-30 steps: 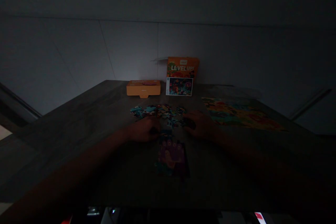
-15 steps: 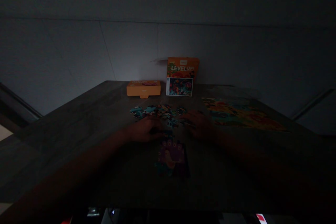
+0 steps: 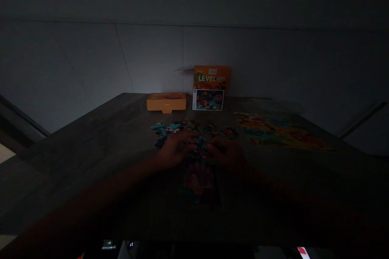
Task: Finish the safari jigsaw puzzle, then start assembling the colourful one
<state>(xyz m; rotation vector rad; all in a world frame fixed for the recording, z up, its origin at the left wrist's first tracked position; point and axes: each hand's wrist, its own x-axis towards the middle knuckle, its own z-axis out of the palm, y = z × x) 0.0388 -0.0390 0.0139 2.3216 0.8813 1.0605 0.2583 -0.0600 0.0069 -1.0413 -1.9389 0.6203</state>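
Note:
The scene is very dark. My left hand (image 3: 172,151) reaches over loose jigsaw puzzle pieces (image 3: 174,126), fingers apart and stretched to the right. Opposite it, my right hand (image 3: 227,151) has its thumb and bent fingers close together at what looks like a puzzle piece (image 3: 201,142) between the hands; its outline is hard to make out. Nearer to me lies a joined puzzle section (image 3: 199,182) with a purple bird picture. Its upper edge runs close below the hands.
An orange box (image 3: 166,102) lies at the back of the table (image 3: 100,129). Beside it an orange "LEVEL UP!" box (image 3: 212,77) stands upright, with a white-bordered picture card (image 3: 208,100) in front. A colourful picture sheet (image 3: 279,131) lies at the right.
My right hand has drawn left and slightly toward me, uncovering dark red pieces on the right of the pile. My left hand has shifted slightly, its fingers now reaching farther right.

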